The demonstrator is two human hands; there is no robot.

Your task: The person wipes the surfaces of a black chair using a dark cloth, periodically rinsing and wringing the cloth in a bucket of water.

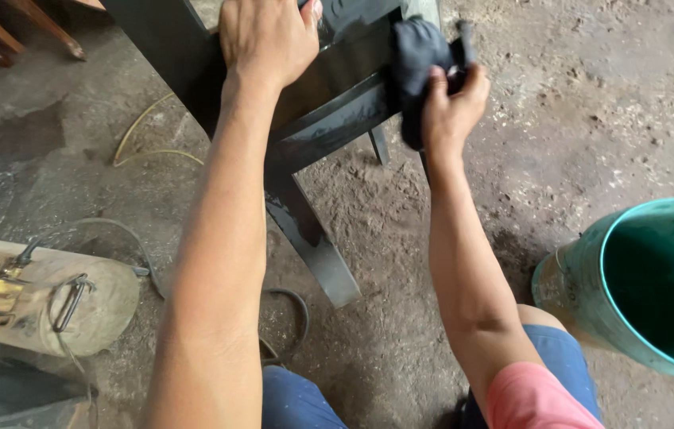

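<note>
Step in hand, as judged: wiping a finish onto the black chair frame (329,103), which stands on the dirt floor (575,103). Left hand (267,36) lies flat on the upper rail, fingers curled over its edge, steadying it. Right hand (452,99) has fingers closed around a dark cloth (416,59) pressed against the rail. Green bucket (647,286) is near, at right. Next move calls for even strokes along the rail while the frame is braced.

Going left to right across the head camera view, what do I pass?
Dusty cylindrical tank lying on its side → yellow hose on the floor → left hand pressed on the black furniture frame → right hand gripping a dark cloth against that frame → green bucket.
</note>
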